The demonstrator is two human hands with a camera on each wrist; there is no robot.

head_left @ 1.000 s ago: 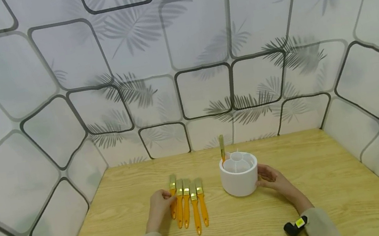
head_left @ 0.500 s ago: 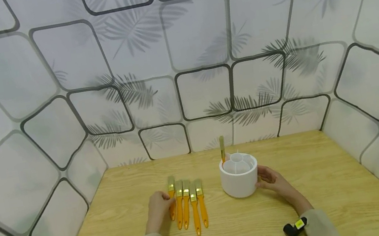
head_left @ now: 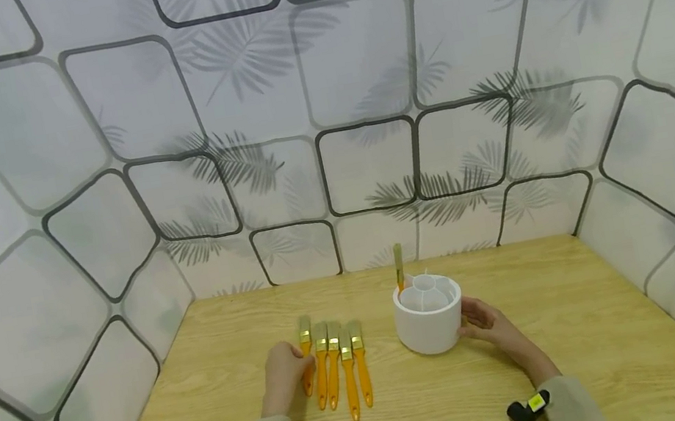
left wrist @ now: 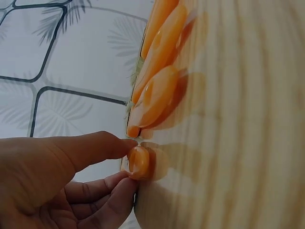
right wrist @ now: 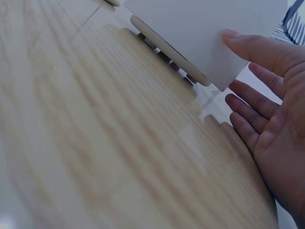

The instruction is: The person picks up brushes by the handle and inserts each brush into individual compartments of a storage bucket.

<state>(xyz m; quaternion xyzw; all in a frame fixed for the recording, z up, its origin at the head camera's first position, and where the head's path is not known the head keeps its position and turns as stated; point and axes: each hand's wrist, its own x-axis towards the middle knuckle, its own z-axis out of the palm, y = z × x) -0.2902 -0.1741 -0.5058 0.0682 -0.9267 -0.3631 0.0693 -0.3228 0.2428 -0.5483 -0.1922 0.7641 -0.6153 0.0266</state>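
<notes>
My left hand pinches the orange handle of the leftmost paintbrush between thumb and fingers. The left wrist view shows the rounded handle end of that brush between thumb and fingertips, close to the tabletop. Just right of it, several more flat paintbrushes lie side by side, bristles pointing away from me. A white round organizer with compartments stands further right. One brush stands in it, bristles up. My right hand touches the organizer's right side, its thumb against the white wall and the other fingers loosely extended.
The wooden table reaches back to a wall patterned with grey outlines and leaves. Similar patterned panels rise on the left and right. A small black camera sits on each wrist. In the right wrist view, a rim shows under the organizer.
The leftmost brush, in my left hand's pinch, has shifted slightly left, widening its gap from the other brushes. My right hand and the organizer stay in place.
</notes>
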